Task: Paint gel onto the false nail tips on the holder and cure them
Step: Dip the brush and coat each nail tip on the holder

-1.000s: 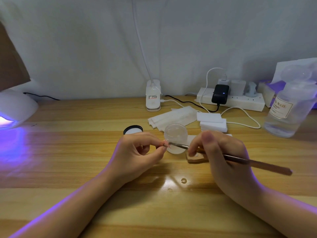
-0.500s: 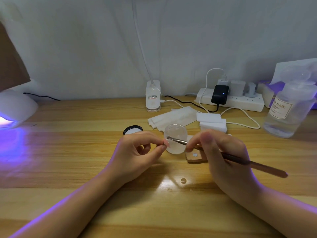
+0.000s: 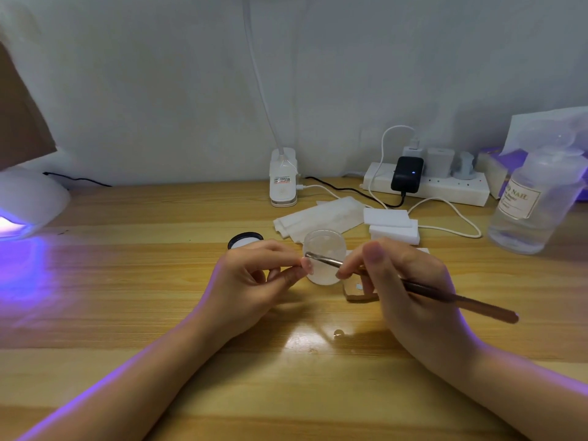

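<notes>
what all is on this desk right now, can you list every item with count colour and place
nail tip: one, pale pink, pinched at the left fingertips
brush: one, metal ferrule and brown handle, tip at the nail tip
gel jar: one, clear, behind the fingertips
jar lid: one, black rim, left of the jar
holder: one, tan, under the right hand
curing lamp: one, white with violet glow, far left
wipes: a stack, white, centre back
foam blocks: two, white, stacked right of the wipes
power strip: one, white, back right, with plugs
clip lamp base: one, white, centre back
bottle: one, clear, labelled, far right
table: one, light wood
left hand: one, pinching the tip
right hand: one, holding the brush
</notes>
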Tool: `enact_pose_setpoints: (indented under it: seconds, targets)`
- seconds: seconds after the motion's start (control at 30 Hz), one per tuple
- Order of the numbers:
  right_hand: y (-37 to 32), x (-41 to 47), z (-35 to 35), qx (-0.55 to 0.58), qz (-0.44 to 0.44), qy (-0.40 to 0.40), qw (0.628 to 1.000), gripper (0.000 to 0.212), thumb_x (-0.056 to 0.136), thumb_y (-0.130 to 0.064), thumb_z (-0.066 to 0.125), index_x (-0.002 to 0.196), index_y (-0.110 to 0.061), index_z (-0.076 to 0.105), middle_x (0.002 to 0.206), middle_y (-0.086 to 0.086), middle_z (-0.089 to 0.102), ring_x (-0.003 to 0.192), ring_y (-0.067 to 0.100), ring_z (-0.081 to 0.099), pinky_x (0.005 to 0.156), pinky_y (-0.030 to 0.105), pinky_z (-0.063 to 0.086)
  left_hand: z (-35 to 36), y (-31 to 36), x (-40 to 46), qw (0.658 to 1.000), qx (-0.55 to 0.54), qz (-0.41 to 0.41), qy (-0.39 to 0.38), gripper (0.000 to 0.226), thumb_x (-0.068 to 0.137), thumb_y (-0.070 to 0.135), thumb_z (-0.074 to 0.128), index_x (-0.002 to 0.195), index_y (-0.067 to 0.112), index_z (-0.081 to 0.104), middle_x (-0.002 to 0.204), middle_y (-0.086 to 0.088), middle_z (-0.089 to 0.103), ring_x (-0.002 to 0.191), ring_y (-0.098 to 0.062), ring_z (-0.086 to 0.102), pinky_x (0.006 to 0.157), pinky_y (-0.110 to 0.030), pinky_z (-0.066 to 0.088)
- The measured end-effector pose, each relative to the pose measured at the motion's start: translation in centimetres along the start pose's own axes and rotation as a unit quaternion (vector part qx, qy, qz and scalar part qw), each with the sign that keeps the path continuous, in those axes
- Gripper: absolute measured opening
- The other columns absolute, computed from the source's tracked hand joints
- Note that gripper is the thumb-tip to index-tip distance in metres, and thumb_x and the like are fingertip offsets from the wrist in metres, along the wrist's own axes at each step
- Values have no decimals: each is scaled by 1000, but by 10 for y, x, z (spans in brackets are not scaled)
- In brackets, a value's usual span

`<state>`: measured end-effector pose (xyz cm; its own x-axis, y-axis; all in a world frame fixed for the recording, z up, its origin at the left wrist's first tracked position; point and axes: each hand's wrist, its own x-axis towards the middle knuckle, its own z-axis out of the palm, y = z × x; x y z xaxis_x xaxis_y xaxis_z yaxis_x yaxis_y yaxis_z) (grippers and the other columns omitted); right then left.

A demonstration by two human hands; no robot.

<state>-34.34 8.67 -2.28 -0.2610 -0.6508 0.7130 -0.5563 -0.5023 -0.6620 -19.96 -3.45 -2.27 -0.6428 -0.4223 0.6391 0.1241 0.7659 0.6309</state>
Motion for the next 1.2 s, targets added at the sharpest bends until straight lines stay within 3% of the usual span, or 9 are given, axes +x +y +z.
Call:
enact_pose_setpoints:
  seconds: [0.2, 0.37, 0.47, 0.67, 0.8, 0.93, 1.03, 1.1, 1.2]
  targets:
    - [0, -4, 0, 5, 14, 8, 1000, 54, 93, -51, 32, 61, -19, 62, 53, -4, 59, 55, 0, 54, 59, 9, 36, 1, 1, 0, 1000, -2, -6, 3, 17, 75, 11, 66, 91, 11, 71, 78, 7, 67, 64, -6, 56, 54, -10, 35]
    - [-3, 0, 1, -33, -18, 18, 999, 50, 94, -49, 29, 73, -18, 63, 62, -24, 51, 59, -5, 52, 62, 9, 33, 0, 2, 0, 1000, -7, 3, 0, 21, 75, 8, 65, 95, 8, 69, 79, 7, 66, 71, 2, 58, 60, -9, 39]
    - [-1, -1, 1, -45, -16, 1, 999, 51, 94, -48, 30, 71, -17, 64, 64, -24, 52, 62, -7, 53, 63, 8, 33, 1, 2, 0, 1000, -8, 9, 3, 21, 75, 8, 65, 96, 7, 68, 79, 4, 67, 73, 1, 60, 63, -11, 42]
    - [-2, -4, 0, 55, 26, 5, 998, 54, 89, -61, 30, 67, -23, 61, 57, 2, 63, 51, 7, 57, 53, 11, 39, 1, 5, 0, 1000, -8, 6, 27, 20, 76, 17, 67, 94, 11, 69, 79, 1, 67, 70, -9, 61, 57, -22, 45]
    - [-5, -3, -2, 84, 31, 35, 995, 55, 87, -65, 26, 74, -23, 59, 50, 3, 59, 39, 4, 50, 42, 13, 38, 2, 6, 0, 999, 12, 8, 46, 24, 75, 24, 65, 96, 13, 69, 78, 1, 59, 56, -18, 48, 46, -31, 33]
    - [-6, 1, -5, -21, -8, 29, 999, 40, 92, -55, 31, 77, -28, 56, 61, -12, 59, 58, 1, 57, 57, 14, 43, 0, 9, 0, 998, 19, 10, 53, 20, 75, 25, 66, 92, 16, 70, 75, -1, 61, 57, -13, 47, 47, -21, 33]
    - [-8, 4, -5, -87, -7, 18, 996, 15, 81, -44, 55, 85, -31, 53, 81, -7, 66, 76, 8, 62, 64, 35, 52, -3, 11, 0, 999, 12, -1, 43, 15, 73, 27, 69, 84, 19, 73, 76, 3, 66, 57, -6, 46, 46, -22, 36]
    - [-9, 6, -3, -105, -12, 0, 994, 22, 74, -41, 61, 92, -34, 49, 93, -6, 66, 87, 8, 63, 71, 40, 52, -4, 13, 0, 999, 8, -7, 36, 11, 71, 30, 75, 80, 24, 74, 76, 6, 67, 57, -6, 48, 45, -29, 37]
    - [-9, 6, -2, -118, -13, -30, 993, 31, 71, -41, 63, 96, -36, 46, 100, -10, 64, 95, 2, 60, 82, 34, 50, -2, 17, 0, 1000, -4, -7, 26, 7, 72, 29, 76, 79, 29, 73, 77, 13, 67, 58, -6, 50, 43, -30, 37]
